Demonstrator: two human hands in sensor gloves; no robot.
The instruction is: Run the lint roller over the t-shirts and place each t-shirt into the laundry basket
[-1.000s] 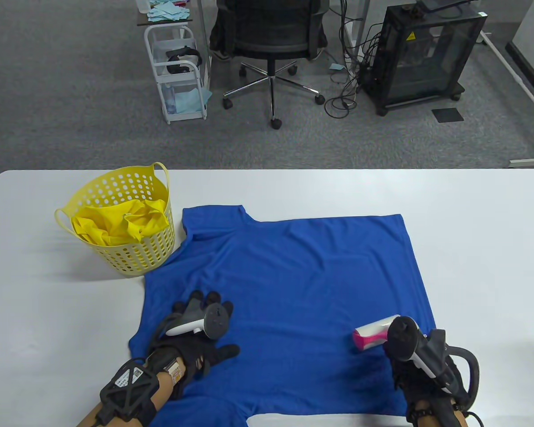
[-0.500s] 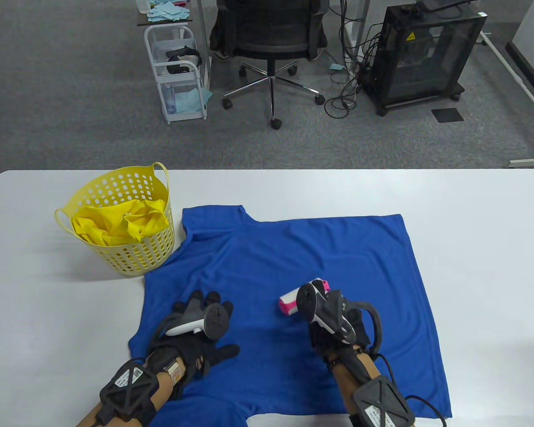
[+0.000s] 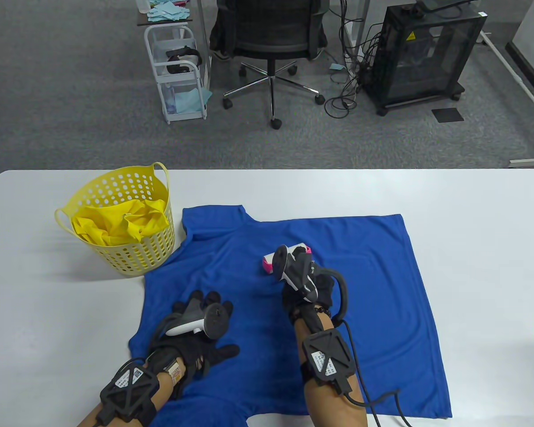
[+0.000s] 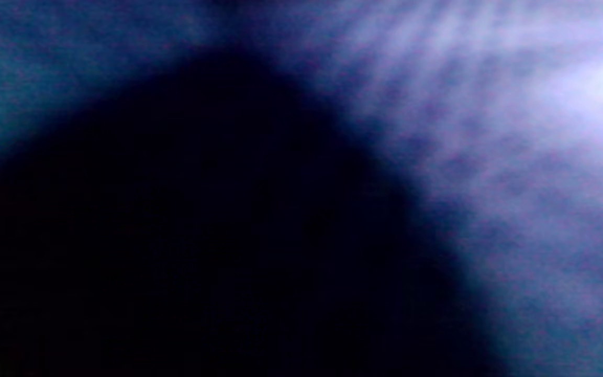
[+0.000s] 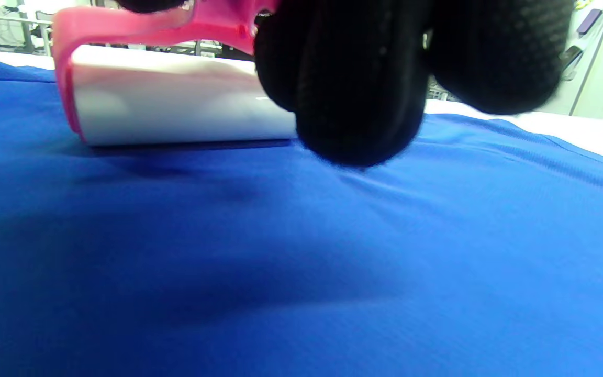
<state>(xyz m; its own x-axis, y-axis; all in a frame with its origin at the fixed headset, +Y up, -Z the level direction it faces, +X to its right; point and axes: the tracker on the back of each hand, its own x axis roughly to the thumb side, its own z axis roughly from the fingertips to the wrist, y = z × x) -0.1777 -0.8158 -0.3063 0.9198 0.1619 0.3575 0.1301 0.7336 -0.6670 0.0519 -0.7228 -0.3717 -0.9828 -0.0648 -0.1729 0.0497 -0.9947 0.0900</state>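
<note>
A blue t-shirt (image 3: 360, 271) lies spread flat on the white table (image 3: 485, 213). My right hand (image 3: 305, 278) grips the pink handle of a lint roller (image 3: 269, 259), whose white roll (image 5: 176, 102) lies on the shirt's middle (image 5: 301, 251). My left hand (image 3: 204, 327) rests flat on the shirt's near left part, fingers spread. A yellow laundry basket (image 3: 133, 262) with a yellow t-shirt (image 3: 115, 224) inside stands at the shirt's left. The left wrist view is only a dark blue blur.
Beyond the table's far edge stand an office chair (image 3: 271, 40), a white trolley (image 3: 175, 73) and a black cabinet (image 3: 422, 58) with cables on the grey carpet. Bare white tabletop lies to the right of the shirt and behind it.
My right hand has rolled the lint roller from the shirt's near right corner up and left to its middle. The left hand has stayed pressed on the shirt.
</note>
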